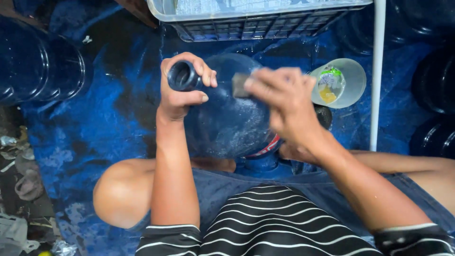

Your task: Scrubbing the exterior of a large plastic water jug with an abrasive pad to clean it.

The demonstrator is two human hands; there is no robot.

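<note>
A large blue water jug [227, 118] was propped between the knees, its neck gripped by the left hand [182, 87] while a dark scrubbing pad [240, 85] was pinched against its shoulder by the right hand [279, 97], with a clear plastic cup [348, 83] and a slatted crate [256, 26] set beyond.
</note>
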